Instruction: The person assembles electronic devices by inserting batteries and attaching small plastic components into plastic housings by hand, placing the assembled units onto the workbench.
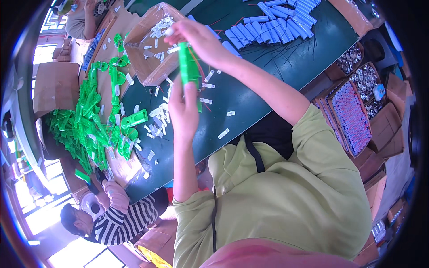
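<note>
Through the head view I see the left hand (pixel 184 109) grasping a long, bright green plastic housing (pixel 189 67), its lower part pinched between thumb and fingers. Thin red wires (pixel 199 67) run alongside it. The right hand (pixel 199 40) is at the housing's far end, fingers bent; I cannot tell whether it grips that end, or whether the small white spot at its fingertips is a separate part.

Just beyond and left of both hands I have an open brown cardboard box (pixel 154 75) with small white plastic pieces (pixel 163 27) inside. More loose white pieces (pixel 157 123) lie left of the left hand on the dark green tabletop (pixel 250 89). Farther left of that hand is a heap of bright green plastic parts (pixel 89 105). Beyond the right hand, to its right, I see a group of blue cylinders (pixel 263 32) with black and red leads. Well apart from the left hand, toward the lower left, a co-worker in striped clothing (pixel 129 221) is at the same table.
</note>
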Demonstrator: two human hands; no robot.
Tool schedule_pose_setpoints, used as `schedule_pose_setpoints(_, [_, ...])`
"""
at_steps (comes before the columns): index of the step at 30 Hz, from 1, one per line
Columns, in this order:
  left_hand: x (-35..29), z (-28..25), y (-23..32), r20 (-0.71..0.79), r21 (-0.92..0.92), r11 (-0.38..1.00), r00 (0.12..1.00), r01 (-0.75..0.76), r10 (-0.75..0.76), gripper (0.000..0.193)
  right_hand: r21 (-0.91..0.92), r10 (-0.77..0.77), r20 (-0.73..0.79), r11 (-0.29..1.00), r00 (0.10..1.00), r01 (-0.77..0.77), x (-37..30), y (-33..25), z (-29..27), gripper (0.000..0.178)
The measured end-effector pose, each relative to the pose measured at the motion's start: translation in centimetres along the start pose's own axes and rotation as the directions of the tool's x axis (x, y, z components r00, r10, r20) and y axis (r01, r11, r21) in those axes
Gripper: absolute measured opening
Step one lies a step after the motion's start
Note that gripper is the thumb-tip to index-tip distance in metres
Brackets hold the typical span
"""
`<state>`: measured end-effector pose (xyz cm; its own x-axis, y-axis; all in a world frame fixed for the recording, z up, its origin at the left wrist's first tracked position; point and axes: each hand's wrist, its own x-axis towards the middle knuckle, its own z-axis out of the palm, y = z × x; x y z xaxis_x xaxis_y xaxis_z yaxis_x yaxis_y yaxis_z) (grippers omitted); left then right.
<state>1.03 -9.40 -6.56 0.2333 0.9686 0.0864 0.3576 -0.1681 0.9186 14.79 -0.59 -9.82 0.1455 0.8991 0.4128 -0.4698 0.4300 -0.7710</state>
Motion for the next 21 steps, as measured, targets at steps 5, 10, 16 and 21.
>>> schedule_pose_setpoints(5, [0.0, -0.5, 0.8, 0.059, -0.07, 0.994, 0.995, 0.084, -0.08, 0.033, 0.175, 0.319, 0.074, 0.929, 0.945, -0.327, 0.4, -1.6, -0.7, 0.05])
schedule_pose_setpoints(10, [1.1, -1.7, 0.7, 0.019, -0.214, 0.965, 0.988, 0.152, -0.151, 0.039, 0.192, 0.433, 0.184, 0.865, 0.883, -0.464, -0.8, -1.3, 1.0, 0.052])
schedule_pose_setpoints(16, [1.7, -2.1, 0.0, 0.032, -0.297, 0.954, 0.999, 0.052, -0.044, 0.045, 0.639, 0.302, 0.452, 0.547, 0.839, -0.541, -0.2, -2.5, -0.8, 0.053])
schedule_pose_setpoints(21, [1.0, -2.0, 0.5, -0.038, -0.2, 0.973, 0.993, -0.113, 0.108, 0.054, 0.692, 0.246, 0.522, 0.437, 0.817, -0.574, 0.8, -3.4, -2.1, 0.062])
